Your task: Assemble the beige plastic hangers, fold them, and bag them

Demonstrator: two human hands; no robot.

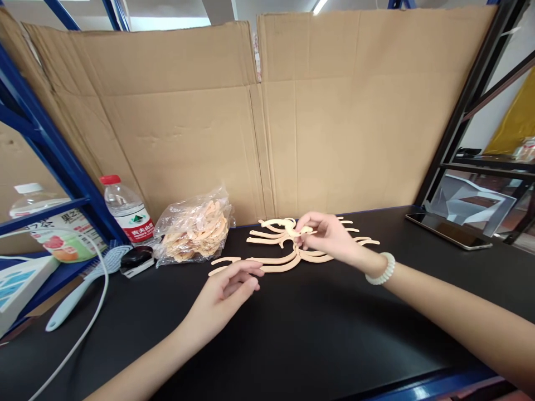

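The black table (317, 334) bore pale curved strips (276, 269) near its rear centre. To their left lay a bag (196, 231), then a bottle (132, 220), a dark rounded object (137, 257) and a brush (69, 303); at right rear, a phone (447, 229).

Your one view is from a camera on your head, facing forward and down over the matte black tabletop (292, 345). It sits near enough that your bare left hand (234, 284) and bare right hand (328, 236) reach mid-view. Beyond, it meets upright brown cardboard panels (355, 128), with a blue metal frame (44, 142) leftward and a black metal frame (467, 106) rightward.
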